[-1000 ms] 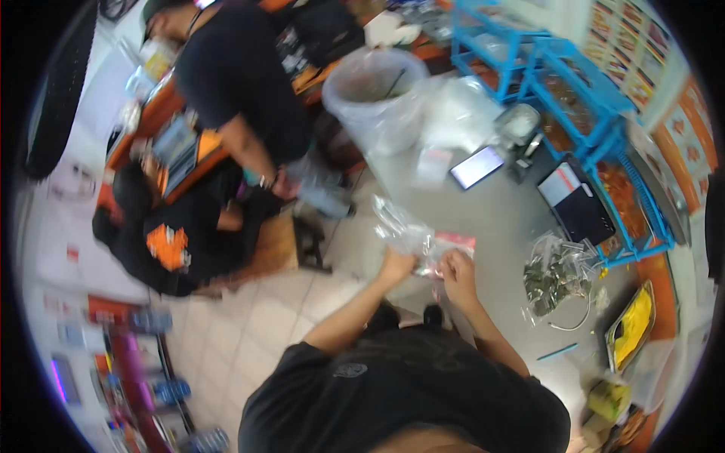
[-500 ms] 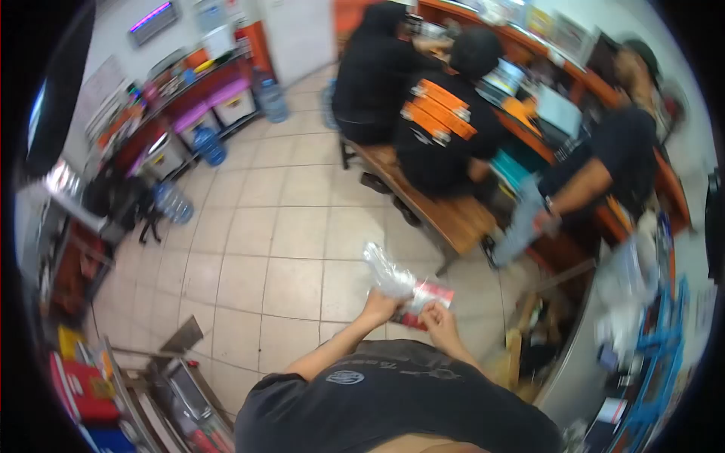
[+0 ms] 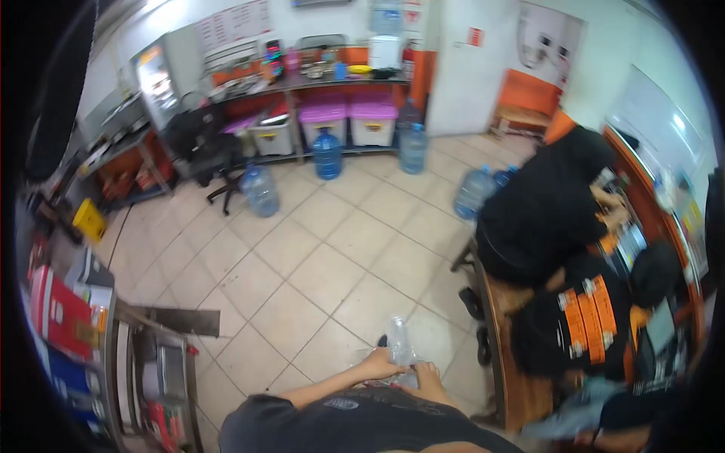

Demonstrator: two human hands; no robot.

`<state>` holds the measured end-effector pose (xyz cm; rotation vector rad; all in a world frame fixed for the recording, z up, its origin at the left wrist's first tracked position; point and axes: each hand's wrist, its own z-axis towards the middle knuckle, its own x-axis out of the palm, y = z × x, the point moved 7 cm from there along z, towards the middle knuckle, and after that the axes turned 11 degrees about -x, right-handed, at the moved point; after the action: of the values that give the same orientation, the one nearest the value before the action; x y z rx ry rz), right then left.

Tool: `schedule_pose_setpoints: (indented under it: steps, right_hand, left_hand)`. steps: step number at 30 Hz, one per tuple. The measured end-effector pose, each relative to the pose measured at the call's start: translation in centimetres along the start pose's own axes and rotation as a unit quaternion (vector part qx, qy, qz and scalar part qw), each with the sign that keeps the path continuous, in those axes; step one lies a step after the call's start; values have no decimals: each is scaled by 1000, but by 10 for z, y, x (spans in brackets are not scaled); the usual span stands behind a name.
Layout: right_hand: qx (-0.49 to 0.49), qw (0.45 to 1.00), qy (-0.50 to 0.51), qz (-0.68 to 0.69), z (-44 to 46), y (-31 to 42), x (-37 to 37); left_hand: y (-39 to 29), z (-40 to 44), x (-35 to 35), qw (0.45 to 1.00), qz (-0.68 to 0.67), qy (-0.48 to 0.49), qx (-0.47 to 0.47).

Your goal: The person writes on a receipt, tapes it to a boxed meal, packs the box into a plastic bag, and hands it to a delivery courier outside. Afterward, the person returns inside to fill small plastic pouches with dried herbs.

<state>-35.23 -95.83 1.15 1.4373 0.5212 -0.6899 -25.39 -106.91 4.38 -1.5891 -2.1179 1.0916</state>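
A crinkled, see-through piece of plastic packaging (image 3: 401, 341) sticks up in front of my body, over the tiled floor. My left hand (image 3: 382, 364) is closed around its lower left side. Close beside it, my right hand (image 3: 428, 380) has its fingers bent and pressed to the lower end of the plastic. A trace of red shows between the hands, but the red printed packet seen before is mostly hidden by my fingers.
On the right, people in black sit along a wooden bench (image 3: 529, 404), with shoes under it. Large water jugs (image 3: 260, 192) stand on the floor near a black office chair (image 3: 208, 140). Lidded bins (image 3: 373, 124) sit under the back counter. A metal rack (image 3: 162, 332) is at left.
My view has swung left, so the bench and people now lie further right. The plastic stays in my hands, more upright, and the red packet has gone mostly out of sight.
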Motion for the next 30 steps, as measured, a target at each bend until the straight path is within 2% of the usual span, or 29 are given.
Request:
schedule_pose_setpoints:
  steps: [1,2,3,5,6,7,10,11,12,13,14,15,16,17,19,20,22,25,26,28,29,30]
  right_hand:
    - [0,1000,15,20,34,-23,-3]
    - [-16,999,36,36,82,-43,-12]
    - [-10,998,14,57,122,-59,-27]
    - [-73,994,77,17,199,-67,-53]
    - [-103,990,97,-6,240,-70,-66]
    - [-125,985,116,28,283,-78,-73]
    - [-163,973,141,79,385,-100,-81]
    - [-183,971,138,65,419,-102,-80]
    - [-193,972,124,49,453,-108,-84]
    - [-273,959,75,-5,489,-102,-88]
    - [-335,939,18,-68,518,-110,-98]
    - [-255,956,114,-87,562,-141,-92]
    - [-160,961,209,-82,590,-173,-93]
    - [-148,972,174,-50,615,-183,-115]
    - [-146,983,90,-59,690,-208,-165]
    - [-138,984,70,-89,711,-222,-176]
    - [-75,995,8,-70,748,-231,-251]
    - [4,988,-122,-97,799,-281,-314]
    - [29,978,-170,-115,814,-304,-328]
    - [132,978,-151,-58,833,-371,-331]
    - [179,973,-140,-32,843,-408,-334]
    - [220,961,-170,-2,856,-438,-342]
  left_hand:
    - [3,45,-14,995,-17,-27,91]
    - [-25,67,-40,995,9,-39,94]
    - [-51,83,-63,995,28,-52,83]
    - [-107,108,-115,979,156,-106,79]
    - [-124,118,-140,984,77,-129,91]
    - [-144,132,-164,983,10,-146,114]
    - [-160,205,-231,992,-8,-124,31]
    - [-165,227,-252,986,-92,-135,45]
    - [-170,250,-269,975,-167,-133,61]
    - [-175,273,-295,963,-232,-116,76]
    - [-191,293,-318,972,-200,-111,49]
    - [-207,316,-342,982,-158,-98,20]
    - [-214,353,-358,977,-199,-65,45]
    - [-226,390,-376,968,-240,-29,63]
    - [-290,438,-427,990,-119,-67,24]
    - [-311,460,-442,993,-113,-13,42]
    - [-379,508,-472,990,-105,71,70]
    - [-475,577,-497,984,13,172,37]
    - [-505,600,-500,966,92,214,112]
    - [-556,637,-493,888,240,286,268]
    - [-577,652,-494,845,278,252,381]
    - [-604,680,-502,865,158,340,334]
